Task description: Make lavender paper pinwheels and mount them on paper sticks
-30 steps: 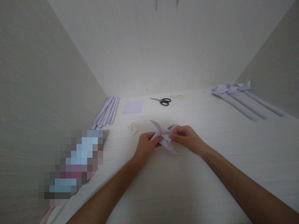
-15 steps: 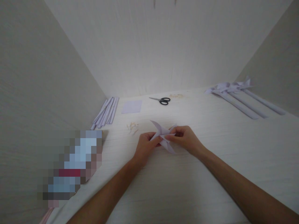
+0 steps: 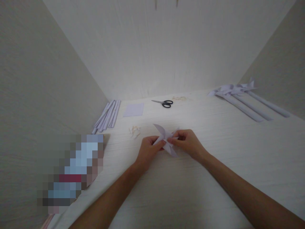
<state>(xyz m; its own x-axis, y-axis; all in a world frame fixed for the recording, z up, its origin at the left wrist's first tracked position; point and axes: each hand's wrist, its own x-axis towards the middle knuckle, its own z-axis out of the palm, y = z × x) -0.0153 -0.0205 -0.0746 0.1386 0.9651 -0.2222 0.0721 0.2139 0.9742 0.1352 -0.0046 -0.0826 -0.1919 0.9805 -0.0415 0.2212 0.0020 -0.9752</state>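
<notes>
Between my two hands, just above the white table, is a pale lilac paper pinwheel with its pointed blades spread. My left hand pinches it from the left, thumb on top near the middle. From the right, my right hand grips it with thumb and fingertips close to the centre. Both hands are closed, and the fingers under the paper are hidden. Whether a small piece sits at the centre, I cannot make out.
Black-handled scissors and a square paper stack lie behind. Rolled paper sticks are at the left, thin tan strips nearer. Finished-looking pinwheels on sticks lie at the right. A blurred-out object is front left.
The right thumb has shifted slightly left toward the pinwheel's centre, and the blade beneath it lies flatter. My left hand keeps its grip.
</notes>
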